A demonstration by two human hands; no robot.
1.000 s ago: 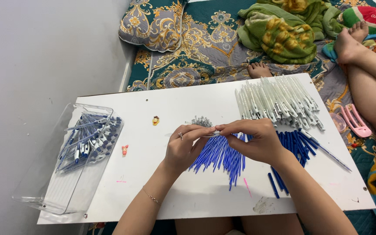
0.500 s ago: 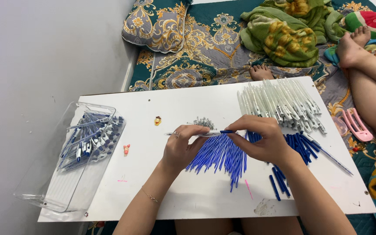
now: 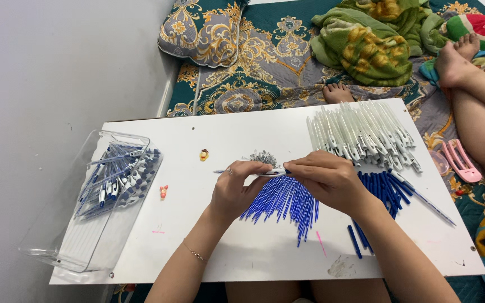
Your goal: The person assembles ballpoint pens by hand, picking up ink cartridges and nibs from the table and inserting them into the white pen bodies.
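Observation:
Both my hands hold one pen (image 3: 265, 172) level above a white board (image 3: 242, 134). My left hand (image 3: 236, 188) grips its clear barrel near the tip, which points left. My right hand (image 3: 326, 178) pinches the other end. Under the hands lies a fan of blue ink refills (image 3: 282, 203). A small heap of metal springs (image 3: 262, 157) sits just beyond my left hand. A pile of clear pen barrels (image 3: 360, 133) lies at the far right of the board. More blue pen parts (image 3: 385, 188) lie right of my right hand.
A clear plastic tray (image 3: 79, 235) with several finished pens (image 3: 116, 179) overhangs the board's left edge. Two tiny figures (image 3: 204, 154) (image 3: 164, 191) rest on the board. Another person's legs (image 3: 478, 112) and a pink clip (image 3: 460, 160) are at the right. A pillow (image 3: 203, 31) and a green blanket (image 3: 366, 45) lie beyond.
My hands have drawn apart slightly along the pen, and its tip now sticks out to the left of my left hand. The view has shifted a little.

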